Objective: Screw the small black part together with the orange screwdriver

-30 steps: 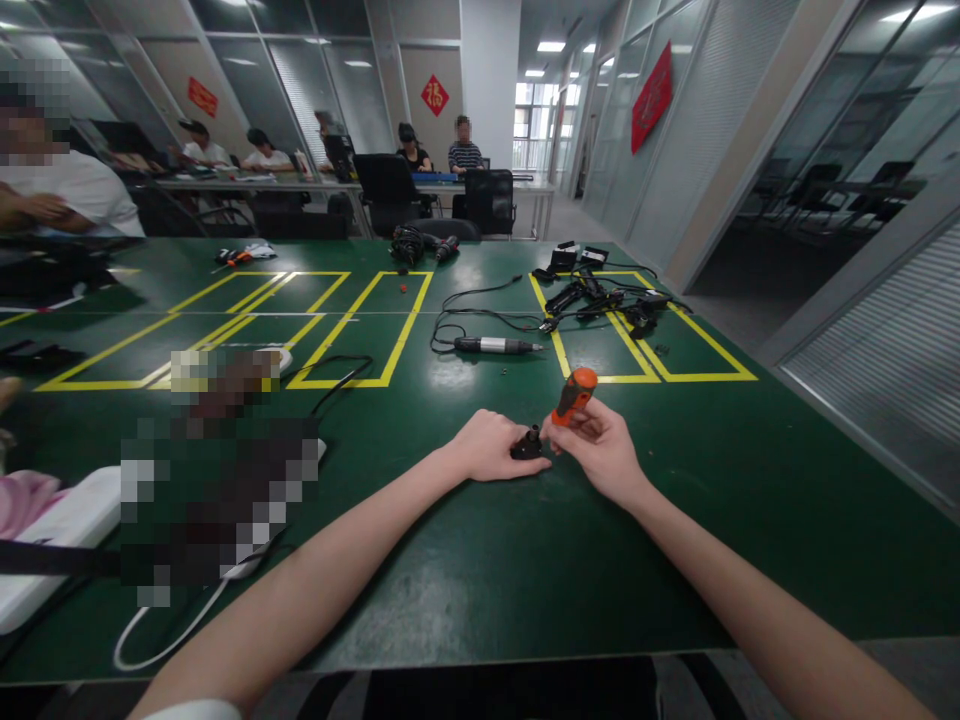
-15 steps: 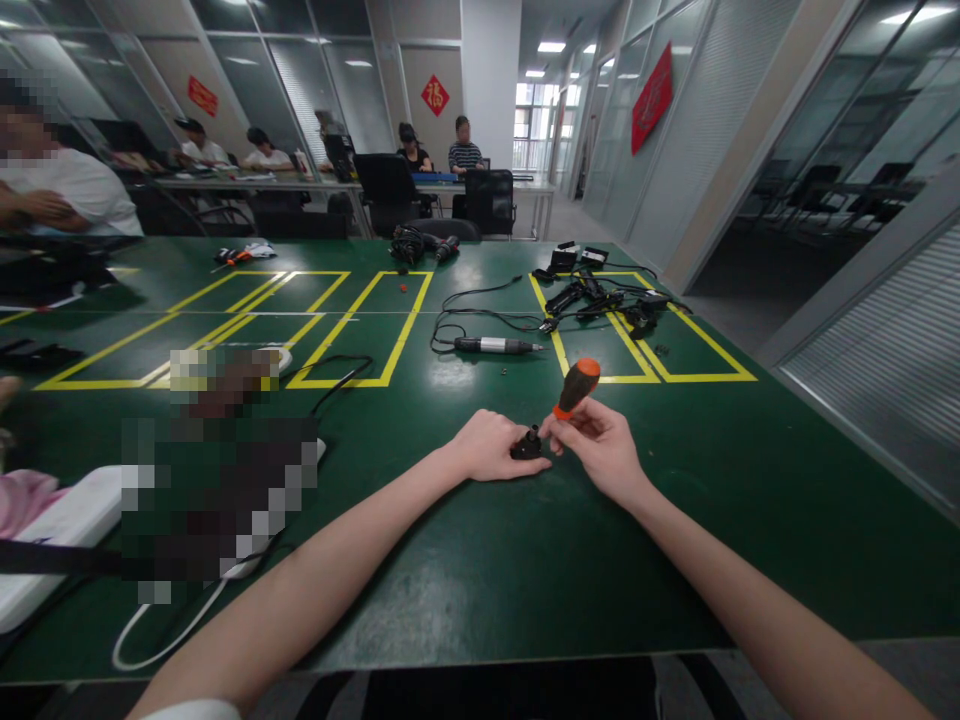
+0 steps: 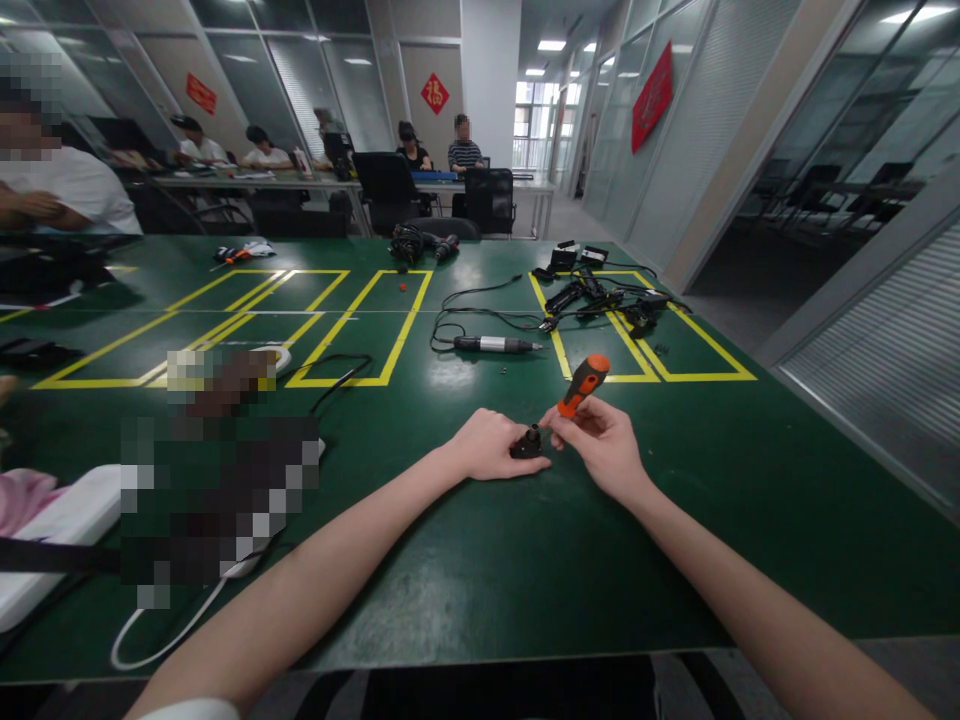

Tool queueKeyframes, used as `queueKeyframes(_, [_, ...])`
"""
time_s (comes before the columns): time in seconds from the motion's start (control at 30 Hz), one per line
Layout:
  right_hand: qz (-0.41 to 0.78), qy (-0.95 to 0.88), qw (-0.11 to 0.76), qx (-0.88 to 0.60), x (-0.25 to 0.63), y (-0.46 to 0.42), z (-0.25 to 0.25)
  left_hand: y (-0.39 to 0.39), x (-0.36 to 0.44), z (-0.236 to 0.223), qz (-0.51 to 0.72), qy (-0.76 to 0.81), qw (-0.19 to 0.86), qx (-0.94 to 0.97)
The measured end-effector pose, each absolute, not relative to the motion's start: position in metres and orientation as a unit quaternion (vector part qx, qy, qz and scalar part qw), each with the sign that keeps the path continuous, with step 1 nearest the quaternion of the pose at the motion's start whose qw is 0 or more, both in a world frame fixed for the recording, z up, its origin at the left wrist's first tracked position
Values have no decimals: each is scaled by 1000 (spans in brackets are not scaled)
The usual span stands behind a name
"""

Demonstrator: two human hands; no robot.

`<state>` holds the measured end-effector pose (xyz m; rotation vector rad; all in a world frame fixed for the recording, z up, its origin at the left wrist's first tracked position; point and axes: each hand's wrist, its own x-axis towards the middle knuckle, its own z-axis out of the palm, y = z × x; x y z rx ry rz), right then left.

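My left hand (image 3: pixel 491 448) rests on the green table (image 3: pixel 525 560), fingers closed around a small black part (image 3: pixel 527 443) that sits on the tabletop. My right hand (image 3: pixel 604 445) pinches an orange-and-black screwdriver (image 3: pixel 583 384) near its lower end. The handle tilts up and to the right, and the tip points down at the black part. The two hands almost touch over the part.
A silver rotary tool (image 3: pixel 495 345) with a black cord lies beyond the hands. A pile of black tools and cables (image 3: pixel 600 297) sits at the right rear inside yellow tape lines. A white device with a cable (image 3: pixel 67 520) lies at the left. Several people sit at far tables.
The screwdriver handle has leaned further to the right and risen slightly while the right hand's fingers worked on it. The left hand and the black part have stayed put.
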<state>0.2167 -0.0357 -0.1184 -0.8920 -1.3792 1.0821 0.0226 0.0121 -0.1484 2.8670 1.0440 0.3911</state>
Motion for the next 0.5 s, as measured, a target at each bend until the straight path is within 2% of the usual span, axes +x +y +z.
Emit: queueKeyframes(0.5, [462,-601,540,-366,218,-35,-118,13,22,-150,141,336,39,930])
